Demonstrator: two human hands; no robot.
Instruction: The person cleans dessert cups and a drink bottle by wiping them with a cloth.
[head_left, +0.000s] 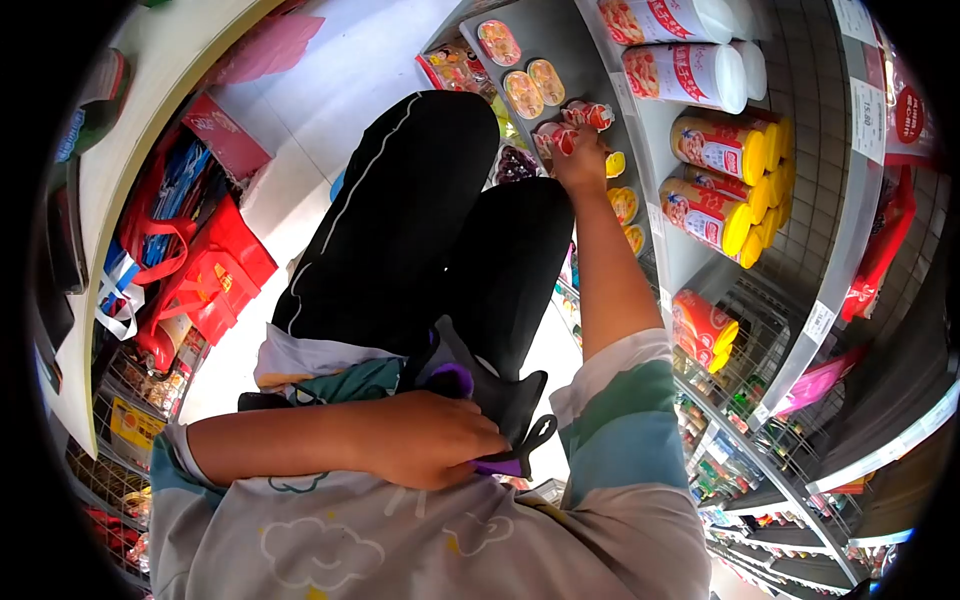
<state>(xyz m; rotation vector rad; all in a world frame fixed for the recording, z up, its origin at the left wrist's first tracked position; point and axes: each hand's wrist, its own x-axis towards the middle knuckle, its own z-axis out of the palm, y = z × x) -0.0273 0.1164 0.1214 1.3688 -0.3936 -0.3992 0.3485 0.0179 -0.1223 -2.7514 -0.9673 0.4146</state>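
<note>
My right hand (580,163) reaches to a low grey shelf (597,82), its fingers closed on a small red-and-white package (556,138). Another red-and-white package (588,114) lies just beyond the fingertips. Yellow-lidded cups (622,205) stand on the near side of the hand, and clear-topped round cups (523,94) sit farther along. Across my belly, my left hand (440,440) is curled around a black and purple fabric item (500,400) with a loop. Its fingertips are partly hidden.
Yellow-lidded jars (712,215) and white-lidded tubs (685,75) fill the shelf above, at right. Price tags line the shelf edge (850,230). Red bags (215,285) hang under a curved counter (150,110) at left. My bent knees (400,200) are between the two.
</note>
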